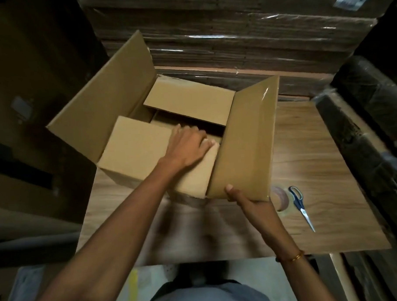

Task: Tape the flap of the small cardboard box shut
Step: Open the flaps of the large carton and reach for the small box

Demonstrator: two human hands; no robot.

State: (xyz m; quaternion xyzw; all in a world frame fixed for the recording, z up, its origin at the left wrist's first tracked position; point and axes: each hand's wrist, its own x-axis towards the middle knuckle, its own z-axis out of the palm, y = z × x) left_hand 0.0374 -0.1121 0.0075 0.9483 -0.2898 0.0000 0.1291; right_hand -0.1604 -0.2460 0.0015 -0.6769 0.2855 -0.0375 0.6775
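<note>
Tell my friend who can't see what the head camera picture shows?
Two bare hands fold a cardboard box on a wooden table: the left hand presses a flap down, the right hand grips the right flap's corner. A tape roll and scissors lie alongside.

L hand [190, 146] flat, fingers spread; R hand [247, 199] pinching.

Blue-handled scissors [300, 206] on wooden table [318, 145], wrapped cardboard stacks [233, 30] behind.
</note>
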